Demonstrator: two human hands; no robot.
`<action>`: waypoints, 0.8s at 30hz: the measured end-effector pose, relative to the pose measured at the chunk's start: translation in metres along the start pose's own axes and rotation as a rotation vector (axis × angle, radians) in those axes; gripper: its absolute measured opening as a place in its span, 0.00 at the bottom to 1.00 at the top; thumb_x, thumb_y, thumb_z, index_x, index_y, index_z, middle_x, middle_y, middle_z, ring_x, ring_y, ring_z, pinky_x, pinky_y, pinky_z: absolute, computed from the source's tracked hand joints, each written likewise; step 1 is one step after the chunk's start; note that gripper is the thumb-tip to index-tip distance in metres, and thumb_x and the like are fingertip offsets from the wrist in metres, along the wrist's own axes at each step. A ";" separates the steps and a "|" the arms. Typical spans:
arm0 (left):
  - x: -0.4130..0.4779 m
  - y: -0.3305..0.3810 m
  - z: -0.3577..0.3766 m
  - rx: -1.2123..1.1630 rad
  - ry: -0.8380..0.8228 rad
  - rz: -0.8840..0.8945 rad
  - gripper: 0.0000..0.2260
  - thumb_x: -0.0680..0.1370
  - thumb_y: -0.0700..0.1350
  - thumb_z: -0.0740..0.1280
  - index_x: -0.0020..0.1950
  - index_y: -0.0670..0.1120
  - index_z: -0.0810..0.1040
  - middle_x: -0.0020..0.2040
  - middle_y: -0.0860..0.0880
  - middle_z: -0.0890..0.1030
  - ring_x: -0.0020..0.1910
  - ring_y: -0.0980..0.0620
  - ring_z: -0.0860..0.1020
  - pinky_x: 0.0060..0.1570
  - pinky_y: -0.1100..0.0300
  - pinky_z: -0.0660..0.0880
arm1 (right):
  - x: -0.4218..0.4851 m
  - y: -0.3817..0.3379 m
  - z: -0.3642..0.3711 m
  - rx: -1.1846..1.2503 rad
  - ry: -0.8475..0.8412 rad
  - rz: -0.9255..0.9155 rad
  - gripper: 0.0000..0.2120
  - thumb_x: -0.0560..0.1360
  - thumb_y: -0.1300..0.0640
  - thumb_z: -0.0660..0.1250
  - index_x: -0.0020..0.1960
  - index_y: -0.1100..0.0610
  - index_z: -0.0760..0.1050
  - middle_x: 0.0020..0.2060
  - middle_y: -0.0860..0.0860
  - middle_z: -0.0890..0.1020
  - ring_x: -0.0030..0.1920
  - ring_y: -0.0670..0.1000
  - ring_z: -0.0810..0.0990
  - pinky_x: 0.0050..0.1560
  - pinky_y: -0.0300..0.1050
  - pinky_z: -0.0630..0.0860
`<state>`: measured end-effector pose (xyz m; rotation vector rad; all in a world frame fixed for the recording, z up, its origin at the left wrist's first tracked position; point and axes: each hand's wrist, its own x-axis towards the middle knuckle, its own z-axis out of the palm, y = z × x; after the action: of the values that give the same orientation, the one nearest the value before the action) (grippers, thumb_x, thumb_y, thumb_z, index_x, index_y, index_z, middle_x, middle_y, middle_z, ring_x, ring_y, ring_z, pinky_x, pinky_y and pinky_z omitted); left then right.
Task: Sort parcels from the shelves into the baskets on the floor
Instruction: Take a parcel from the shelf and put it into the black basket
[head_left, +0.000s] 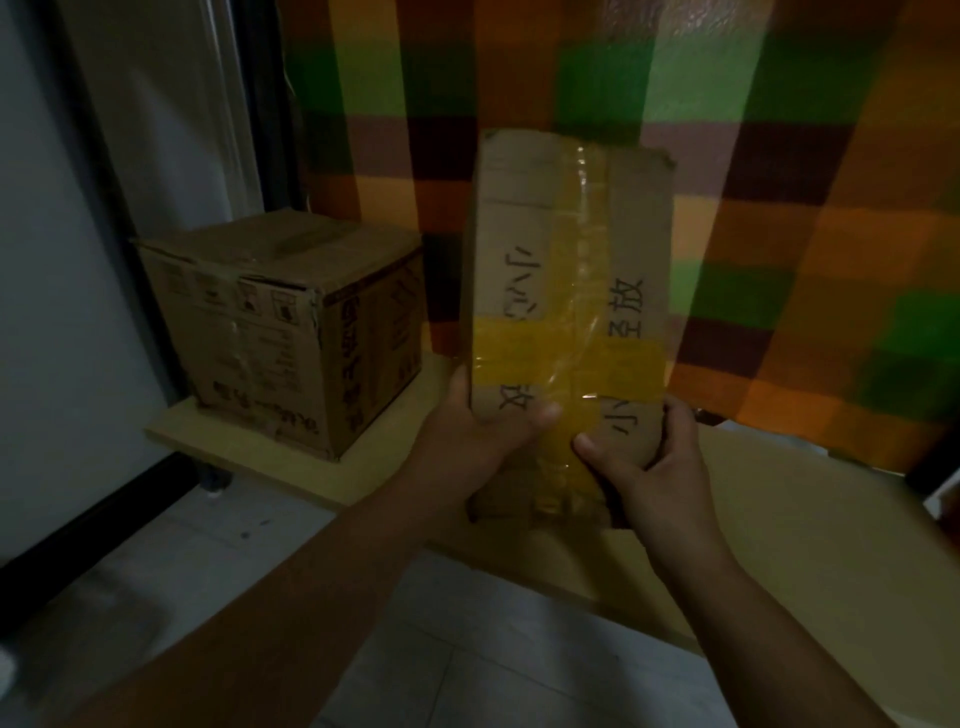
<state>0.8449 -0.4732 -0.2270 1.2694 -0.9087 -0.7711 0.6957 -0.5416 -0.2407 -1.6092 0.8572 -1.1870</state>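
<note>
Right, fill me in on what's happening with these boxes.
A person is holding a taped parcel upright in both hands. The left hand grips its lower left edge and the right hand its lower right corner, thumbs on the front. It is held in front of a pale shelf. A bigger cardboard box sits on the shelf's left end. No basket is in view.

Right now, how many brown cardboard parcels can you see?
2. One flat yellow-taped cardboard parcel, gripped by left hand and right hand; one squarish brown cardboard box on the pale wooden shelf, left. Others may be out of frame.
</note>
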 end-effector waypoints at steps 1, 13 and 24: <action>0.001 -0.003 -0.001 -0.024 0.037 -0.002 0.25 0.64 0.51 0.76 0.58 0.57 0.74 0.50 0.57 0.83 0.50 0.58 0.81 0.50 0.58 0.78 | 0.000 0.000 0.002 -0.018 -0.015 -0.025 0.27 0.66 0.59 0.75 0.59 0.46 0.68 0.50 0.45 0.80 0.50 0.47 0.81 0.50 0.55 0.80; 0.003 -0.009 -0.031 -0.017 0.042 -0.093 0.10 0.71 0.51 0.71 0.51 0.55 0.78 0.51 0.52 0.84 0.49 0.52 0.82 0.51 0.54 0.78 | 0.006 -0.006 -0.004 0.035 -0.124 0.032 0.12 0.80 0.56 0.58 0.55 0.46 0.78 0.54 0.44 0.82 0.54 0.43 0.80 0.47 0.36 0.77; 0.010 -0.006 -0.048 0.016 -0.112 -0.180 0.12 0.72 0.53 0.67 0.54 0.54 0.75 0.47 0.51 0.83 0.42 0.54 0.83 0.36 0.60 0.79 | 0.014 0.004 -0.006 0.111 -0.239 0.282 0.40 0.70 0.49 0.64 0.74 0.41 0.44 0.48 0.35 0.71 0.45 0.35 0.72 0.41 0.33 0.69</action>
<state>0.8925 -0.4618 -0.2348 1.3458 -0.9000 -0.9864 0.6943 -0.5575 -0.2397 -1.4501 0.8168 -0.8117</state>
